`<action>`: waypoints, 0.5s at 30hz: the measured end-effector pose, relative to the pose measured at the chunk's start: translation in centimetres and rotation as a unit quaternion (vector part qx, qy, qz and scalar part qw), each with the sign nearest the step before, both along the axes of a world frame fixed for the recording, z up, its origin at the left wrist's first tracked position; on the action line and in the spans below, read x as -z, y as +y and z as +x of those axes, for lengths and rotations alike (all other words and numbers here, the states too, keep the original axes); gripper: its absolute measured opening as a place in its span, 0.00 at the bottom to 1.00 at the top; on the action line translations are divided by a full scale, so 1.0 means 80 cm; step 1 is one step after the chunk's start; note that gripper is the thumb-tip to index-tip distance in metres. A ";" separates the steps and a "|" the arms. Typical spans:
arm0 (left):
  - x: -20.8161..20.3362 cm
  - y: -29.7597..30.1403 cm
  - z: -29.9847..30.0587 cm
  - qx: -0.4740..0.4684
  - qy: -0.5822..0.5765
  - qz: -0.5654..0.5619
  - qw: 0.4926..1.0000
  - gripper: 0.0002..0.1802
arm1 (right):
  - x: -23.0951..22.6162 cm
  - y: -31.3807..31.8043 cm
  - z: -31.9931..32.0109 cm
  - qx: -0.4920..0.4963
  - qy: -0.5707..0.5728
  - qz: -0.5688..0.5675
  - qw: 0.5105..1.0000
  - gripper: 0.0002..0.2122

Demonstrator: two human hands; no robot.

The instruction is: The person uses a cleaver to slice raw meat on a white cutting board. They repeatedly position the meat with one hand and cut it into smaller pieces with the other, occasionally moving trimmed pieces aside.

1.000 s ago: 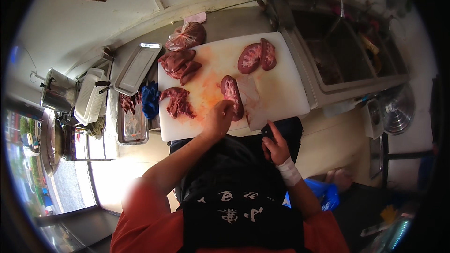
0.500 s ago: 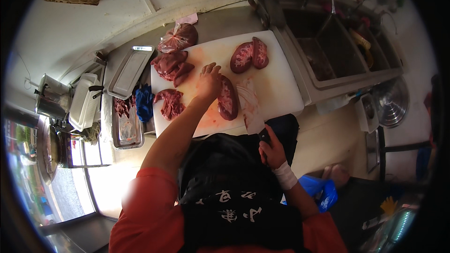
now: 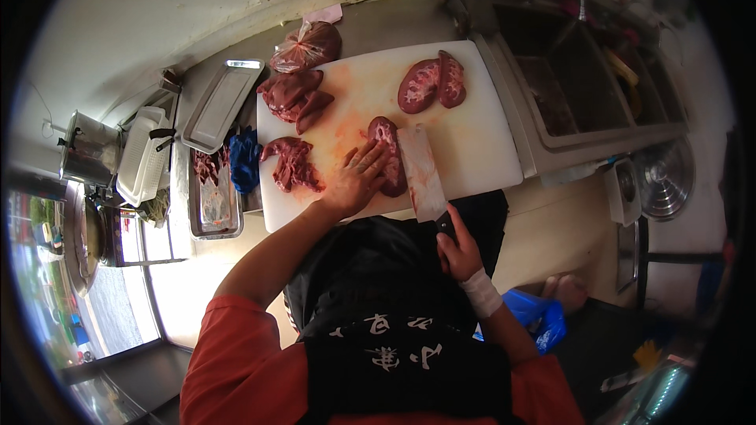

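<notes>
On the white cutting board [image 3: 484, 153], a halved kidney [image 3: 385, 130] lies cut face up, showing pale whitish tissue. My left hand [image 3: 350, 185] rests on its left side, fingers stretched out and flat. Closed around the dark handle of a cleaver [image 3: 424, 173], my right hand [image 3: 459, 252] is at the board's near edge, with white wrapping on its wrist. The smeared, broad blade lies nearly flat just right of the kidney; whether they touch, I cannot tell. Farther off are two more kidney halves [image 3: 417, 86].
Dark red organ pieces [image 3: 298, 100], ragged trimmings [image 3: 293, 167] and a clear bag of meat [image 3: 309, 47] line the board's left side. Beyond them are metal trays [image 3: 223, 106] and a blue cloth-like bundle [image 3: 244, 161]. A steel sink [image 3: 524, 71] adjoins on the right.
My left hand has come nearer to me, from the kidney's far end to its left side, and its fingers have straightened. The cleaver blade has turned slightly and sits closer alongside the kidney.
</notes>
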State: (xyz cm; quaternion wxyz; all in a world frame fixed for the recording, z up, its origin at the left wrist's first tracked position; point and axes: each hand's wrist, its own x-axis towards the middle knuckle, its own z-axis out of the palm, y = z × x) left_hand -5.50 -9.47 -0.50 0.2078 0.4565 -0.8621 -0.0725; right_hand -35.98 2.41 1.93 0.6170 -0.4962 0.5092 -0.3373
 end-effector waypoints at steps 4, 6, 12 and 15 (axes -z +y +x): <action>0.007 0.000 0.000 -0.001 -0.010 -0.005 1.000 0.34 | 0.006 -0.039 0.017 0.005 -0.025 0.026 0.999 0.33; 0.007 0.000 0.000 -0.003 -0.018 -0.001 1.000 0.35 | 0.011 -0.056 0.025 0.010 -0.039 0.042 0.998 0.33; 0.006 0.002 -0.002 -0.017 -0.034 0.008 0.999 0.34 | 0.006 -0.015 0.013 0.010 -0.024 0.053 0.998 0.33; 0.007 0.002 -0.003 -0.015 -0.011 -0.014 1.000 0.34 | 0.004 -0.010 0.015 0.005 -0.024 0.063 0.998 0.33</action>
